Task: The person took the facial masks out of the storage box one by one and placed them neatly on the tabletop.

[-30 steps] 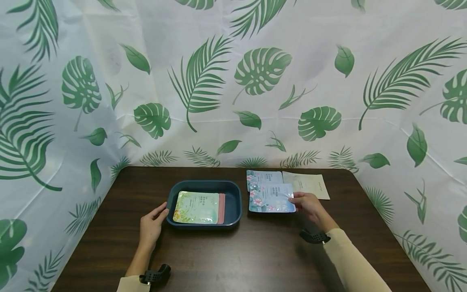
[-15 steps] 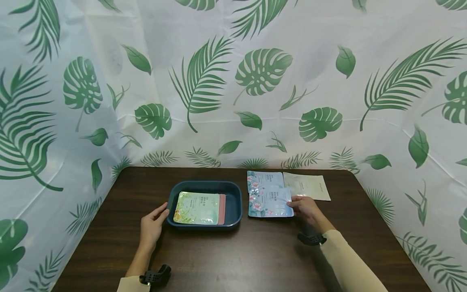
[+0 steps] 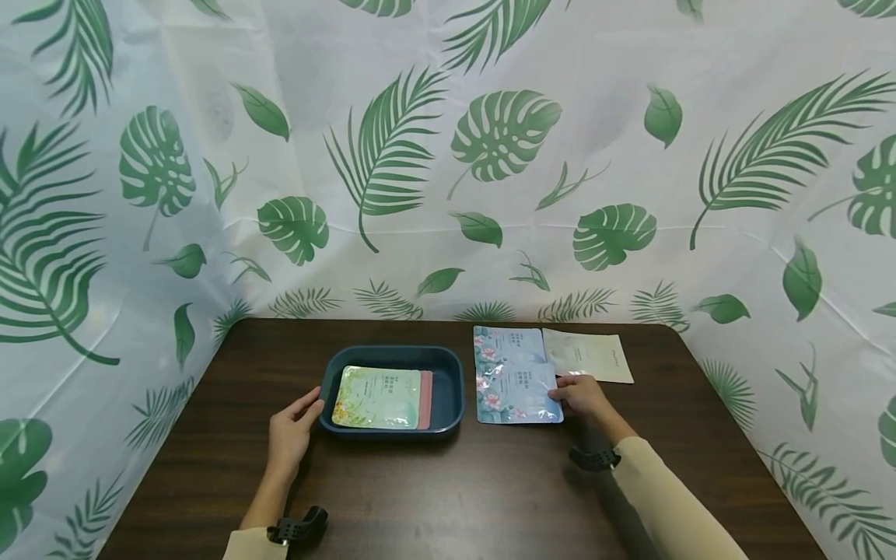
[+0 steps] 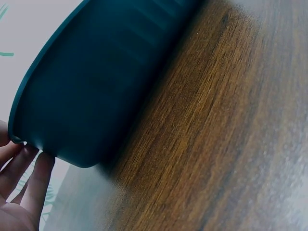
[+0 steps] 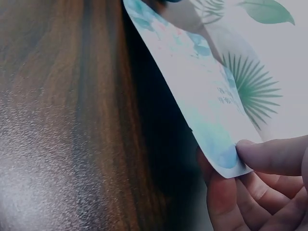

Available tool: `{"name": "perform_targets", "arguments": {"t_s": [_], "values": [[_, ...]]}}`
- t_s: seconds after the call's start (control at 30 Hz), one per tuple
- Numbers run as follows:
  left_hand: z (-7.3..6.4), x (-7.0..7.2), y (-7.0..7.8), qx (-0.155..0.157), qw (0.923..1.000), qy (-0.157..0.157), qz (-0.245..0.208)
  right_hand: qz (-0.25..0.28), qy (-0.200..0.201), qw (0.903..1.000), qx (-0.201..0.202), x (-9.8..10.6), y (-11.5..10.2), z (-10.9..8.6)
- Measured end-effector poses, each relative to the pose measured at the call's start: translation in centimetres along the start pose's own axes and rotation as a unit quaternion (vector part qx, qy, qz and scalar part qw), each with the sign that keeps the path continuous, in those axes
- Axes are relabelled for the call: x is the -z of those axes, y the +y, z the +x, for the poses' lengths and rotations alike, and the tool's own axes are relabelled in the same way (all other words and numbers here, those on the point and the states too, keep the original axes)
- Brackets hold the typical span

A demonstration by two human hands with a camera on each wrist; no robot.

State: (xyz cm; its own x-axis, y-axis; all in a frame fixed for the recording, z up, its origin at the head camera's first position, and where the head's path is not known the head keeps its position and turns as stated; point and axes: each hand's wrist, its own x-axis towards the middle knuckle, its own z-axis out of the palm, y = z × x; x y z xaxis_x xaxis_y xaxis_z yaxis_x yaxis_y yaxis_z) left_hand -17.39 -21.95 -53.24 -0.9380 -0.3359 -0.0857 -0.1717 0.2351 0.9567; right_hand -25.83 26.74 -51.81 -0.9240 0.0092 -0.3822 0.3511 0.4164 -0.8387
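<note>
My right hand (image 3: 582, 395) pinches the right edge of a blue flowered sheet mask packet (image 3: 516, 397), thumb (image 5: 269, 155) on its printed face and fingers beneath. In the right wrist view a dark shadow lies under this tilted packet. It overlaps the lower part of a second blue packet (image 3: 514, 342). My left hand (image 3: 289, 435) touches the left end of a dark blue tray (image 3: 448, 416), fingertips at its outer wall in the left wrist view. Inside the tray lie a green packet (image 3: 378, 398) and a pink one (image 3: 425, 400), mostly hidden beneath it.
A cream packet (image 3: 595, 356) lies right of the blue ones, behind my right hand. The brown wooden table (image 3: 420, 498) ends at the back against a white leaf-print cloth (image 3: 406, 264).
My right hand has drawn the front blue packet toward me and slightly left, showing more of the one behind. The left hand and tray have stayed in place.
</note>
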Motion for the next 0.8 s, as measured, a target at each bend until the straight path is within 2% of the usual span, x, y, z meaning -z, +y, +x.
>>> {"name": "perform_targets", "arguments": {"t_s": [0.33,0.63,0.8], "values": [[-0.18,0.05,0.57,0.000,1.0000,-0.004,-0.008,-0.023,-0.004,0.9997,0.008,-0.16,0.30,-0.14],[-0.05,-0.05,0.38,0.006,1.0000,-0.001,0.001,-0.123,0.018,0.9920,0.020,0.18,0.31,-0.31],[-0.01,-0.08,0.25,0.011,0.9999,-0.004,-0.002,-0.156,0.024,0.9872,0.025,0.53,0.02,-0.68]]}}
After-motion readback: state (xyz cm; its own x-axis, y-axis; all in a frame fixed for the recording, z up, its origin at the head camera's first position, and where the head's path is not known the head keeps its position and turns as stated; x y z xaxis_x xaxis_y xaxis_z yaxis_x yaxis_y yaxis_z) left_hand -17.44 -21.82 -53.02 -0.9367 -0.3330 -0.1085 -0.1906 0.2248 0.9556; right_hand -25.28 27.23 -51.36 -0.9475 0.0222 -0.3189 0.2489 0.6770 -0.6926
